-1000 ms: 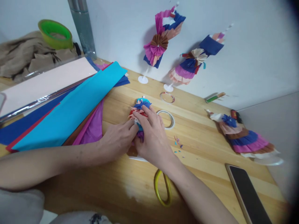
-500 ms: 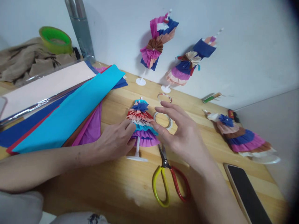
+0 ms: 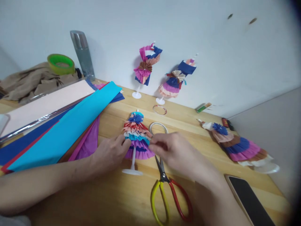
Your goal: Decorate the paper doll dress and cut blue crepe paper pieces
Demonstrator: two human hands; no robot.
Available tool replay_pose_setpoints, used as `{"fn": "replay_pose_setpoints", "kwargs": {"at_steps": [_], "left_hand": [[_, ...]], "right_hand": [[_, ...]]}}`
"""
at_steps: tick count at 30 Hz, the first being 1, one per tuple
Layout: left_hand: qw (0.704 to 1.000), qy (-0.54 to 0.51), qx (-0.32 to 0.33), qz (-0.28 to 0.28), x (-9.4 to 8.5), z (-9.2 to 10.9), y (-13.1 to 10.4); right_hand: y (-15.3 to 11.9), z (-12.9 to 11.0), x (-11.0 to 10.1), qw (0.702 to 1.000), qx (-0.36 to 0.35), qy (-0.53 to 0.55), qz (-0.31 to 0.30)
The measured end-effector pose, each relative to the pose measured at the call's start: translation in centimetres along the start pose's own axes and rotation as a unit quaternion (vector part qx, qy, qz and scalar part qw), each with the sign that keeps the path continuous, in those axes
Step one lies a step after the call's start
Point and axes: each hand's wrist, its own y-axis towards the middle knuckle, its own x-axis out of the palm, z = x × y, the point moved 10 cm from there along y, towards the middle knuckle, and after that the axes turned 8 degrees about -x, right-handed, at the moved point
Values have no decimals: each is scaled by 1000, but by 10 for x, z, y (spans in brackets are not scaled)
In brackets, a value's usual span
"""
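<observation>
A miniature dress form in a ruffled crepe-paper dress (image 3: pixel 137 135) stands on the desk before me, with a white stem and round base. Blue, red, pink, white, turquoise and purple tiers make up the skirt, with a blue paper flower at the chest. My left hand (image 3: pixel 113 152) is closed at the skirt's left edge, fingertips pinched on the ruffles. On the opposite side my right hand (image 3: pixel 175 149) has its fingers drawn together in a pinch against the ruffle edge. Scissors (image 3: pixel 164 179) with one yellow and one red handle lie just below the right hand, blades toward the dress.
A tape roll (image 3: pixel 158 123) and a thin ring (image 3: pixel 160 110) lie behind the dress. Crepe-paper sheets (image 3: pixel 70 122) cover the left. Two dressed forms (image 3: pixel 143 69) stand by the wall; another dressed form (image 3: pixel 240 144) lies right, above a phone (image 3: pixel 251 199).
My right hand has gone from spread fingers to a pinch at the skirt's right edge. The left hand keeps its place at the ruffles. My view has tilted upward.
</observation>
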Motion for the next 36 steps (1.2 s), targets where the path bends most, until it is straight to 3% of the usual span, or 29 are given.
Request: {"fn": "replay_pose_setpoints", "kwargs": {"at_steps": [4,8,13,20,23,26,31,36], "left_hand": [[999,4,-4,-51,9,0,-1],[994,-11,-16,-105,16,-3,0],[992,-19,-7,-128,14,0,0],[995,-53,-34,-75,-5,-10,4],[994,-39,-40,-96,-8,-13,5],[990,-32,0,-136,0,-4,2],[989,-21,-2,-148,9,0,-1],[985,-50,0,-166,-9,-7,-1]], "right_hand": [[-9,-30,38,990,-65,-7,-123],[-10,-43,62,978,-111,-54,-170],[-5,-48,72,975,-125,-73,-169],[-2,-60,79,973,-162,-91,-136],[2,-56,88,974,-144,-109,-140],[3,-51,94,975,-124,-111,-149],[5,-54,90,981,-122,-93,-122],[8,-56,86,985,-113,-76,-110]]}}
